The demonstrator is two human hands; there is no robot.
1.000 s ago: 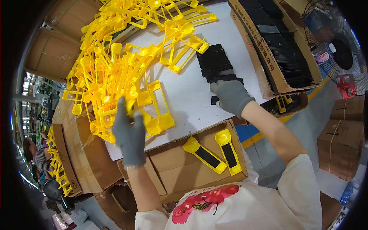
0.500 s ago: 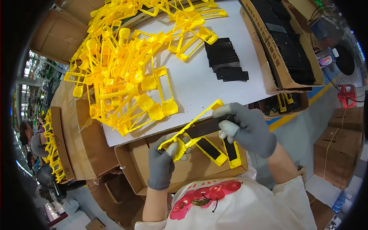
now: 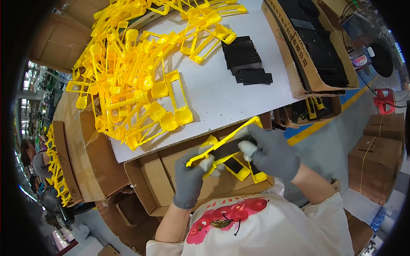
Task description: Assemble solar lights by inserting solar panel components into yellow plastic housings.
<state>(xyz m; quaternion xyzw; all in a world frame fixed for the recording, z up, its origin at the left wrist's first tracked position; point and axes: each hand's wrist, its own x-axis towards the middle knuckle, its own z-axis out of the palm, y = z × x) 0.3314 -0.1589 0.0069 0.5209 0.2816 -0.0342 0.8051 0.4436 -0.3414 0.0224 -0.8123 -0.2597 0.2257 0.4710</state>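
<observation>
Above an open cardboard box, my gloved left hand (image 3: 188, 182) closes round the near end of a yellow plastic frame (image 3: 228, 137). A black rectangular plate (image 3: 225, 149) lies along the frame's opening; whether it sits fully inside the rim I cannot tell. My gloved right hand (image 3: 275, 154) pinches the plate's far end between thumb and fingers, its fingertips by the frame's upper end. Below, in the cardboard box (image 3: 147, 181), lie yellow frames with black plates in them, one being a frame (image 3: 258, 174) partly behind my right hand.
A tangled heap of yellow frames (image 3: 128, 89) covers the white table's left side. A stack of black plates (image 3: 241, 55) lies farther right, beside a carton of black plates (image 3: 318, 47). A fan (image 3: 382, 59) and cartons (image 3: 373, 166) stand at right; another person (image 3: 38, 158) is far left.
The black plate has come up against the yellow frame, which now faces more toward me. My right hand has moved slightly down and left. The whole view has shifted a little.
</observation>
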